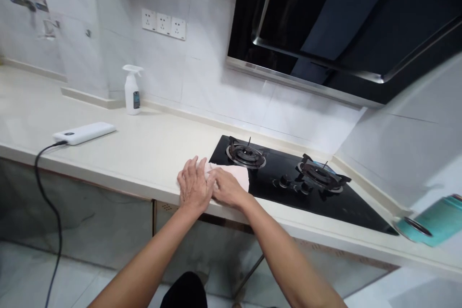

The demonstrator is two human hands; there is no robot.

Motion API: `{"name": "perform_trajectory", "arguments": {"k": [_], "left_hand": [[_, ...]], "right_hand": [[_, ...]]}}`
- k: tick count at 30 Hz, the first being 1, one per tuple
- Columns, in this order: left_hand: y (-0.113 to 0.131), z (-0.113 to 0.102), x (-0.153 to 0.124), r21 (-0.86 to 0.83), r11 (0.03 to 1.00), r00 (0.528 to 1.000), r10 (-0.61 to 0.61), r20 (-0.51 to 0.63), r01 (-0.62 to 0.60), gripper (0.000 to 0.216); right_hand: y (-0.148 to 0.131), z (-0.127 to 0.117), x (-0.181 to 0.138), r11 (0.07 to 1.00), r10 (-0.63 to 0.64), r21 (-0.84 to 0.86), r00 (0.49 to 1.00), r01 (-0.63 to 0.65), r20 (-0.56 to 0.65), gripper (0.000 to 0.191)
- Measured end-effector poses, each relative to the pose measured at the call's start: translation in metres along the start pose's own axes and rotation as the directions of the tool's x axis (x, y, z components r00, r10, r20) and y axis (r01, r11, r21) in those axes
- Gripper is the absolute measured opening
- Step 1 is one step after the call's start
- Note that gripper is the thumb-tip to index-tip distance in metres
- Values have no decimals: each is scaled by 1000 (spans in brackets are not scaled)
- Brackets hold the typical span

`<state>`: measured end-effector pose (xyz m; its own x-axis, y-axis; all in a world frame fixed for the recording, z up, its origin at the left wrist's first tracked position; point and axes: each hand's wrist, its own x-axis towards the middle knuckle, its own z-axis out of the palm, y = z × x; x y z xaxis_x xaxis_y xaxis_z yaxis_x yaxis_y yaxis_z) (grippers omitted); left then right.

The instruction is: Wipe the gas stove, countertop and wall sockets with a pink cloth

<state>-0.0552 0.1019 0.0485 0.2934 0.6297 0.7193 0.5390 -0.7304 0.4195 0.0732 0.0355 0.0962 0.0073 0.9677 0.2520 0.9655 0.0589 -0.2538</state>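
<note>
A pale pink cloth (238, 176) lies folded over the front left corner of the black gas hob (267, 187) and the counter beside it. My right hand (228, 186) is closed on the cloth's left part, its fingertips partly hidden. Against it, my left hand (195, 184) rests palm down at the cloth's left end, fingers stretched out on the pale countertop (159, 154). Its thumb side meets my right hand's fingers. Just behind the cloth sits the hob's left burner (247, 153).
A white spray bottle (132, 91) stands by the wall. Left of my hands lies a white power bank (84, 133) with a black cable (54, 207) hanging down. A black range hood (325, 19) overhangs the hob. A teal container (438, 221) is at the right end.
</note>
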Motion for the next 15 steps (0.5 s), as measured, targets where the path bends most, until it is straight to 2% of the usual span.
{"name": "perform_trajectory", "arguments": {"k": [2,3,5,8,10,12,15], "left_hand": [[-1,-1,1,-11,1000,1000,3,0,-3,55],[0,-1,1,-17,1000,1000,1,4,-1,55],[1,-3,3,-25,1000,1000,2,24,-2,55],[5,-7,6,-31,999,996,39,78,-37,54],[8,-10,7,-29,998,993,60,103,-57,51],[9,-11,7,-26,997,991,71,113,-69,50],[9,-11,6,-20,995,988,96,122,-94,50]], "right_hand": [[13,-6,-28,999,-45,21,998,46,-46,40],[22,-10,-39,999,-21,24,997,23,-74,44],[43,-19,-54,988,149,-12,977,-152,-154,46],[68,-31,-65,880,427,-83,856,-467,-293,39],[74,-32,-72,831,499,-89,806,-549,-318,39],[74,-31,-82,834,499,-88,814,-544,-297,38],[72,-33,-95,907,400,-49,894,-417,-204,39]]}}
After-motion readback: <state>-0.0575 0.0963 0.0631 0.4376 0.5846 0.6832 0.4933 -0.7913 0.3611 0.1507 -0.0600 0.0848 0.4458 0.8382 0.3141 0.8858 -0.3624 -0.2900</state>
